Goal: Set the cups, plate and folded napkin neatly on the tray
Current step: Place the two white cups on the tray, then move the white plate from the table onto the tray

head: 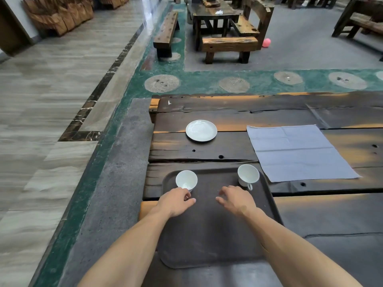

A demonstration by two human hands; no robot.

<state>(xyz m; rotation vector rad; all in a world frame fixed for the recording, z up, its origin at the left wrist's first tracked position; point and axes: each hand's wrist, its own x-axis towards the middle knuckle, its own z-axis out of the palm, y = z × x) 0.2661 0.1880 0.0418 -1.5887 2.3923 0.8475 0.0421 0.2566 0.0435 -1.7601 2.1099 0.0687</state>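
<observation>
A dark brown tray (209,228) lies on the wooden table in front of me. Two white cups stand upright in its far corners. My left hand (176,200) hovers over the tray, its loosely curled fingertips at the near side of the left cup (186,179); that cup's handle is hidden. My right hand (236,198) is relaxed just short of the right cup (247,175), whose handle points toward it, untouched. A white plate (201,130) sits on the table beyond the tray. A pale blue napkin (298,152) lies spread flat to the right.
The dark plank table (269,112) ends at its left edge just beside the tray, with a grey floor strip below. Benches and another wooden table stand far behind. The napkin's near corner almost touches the tray's far right corner.
</observation>
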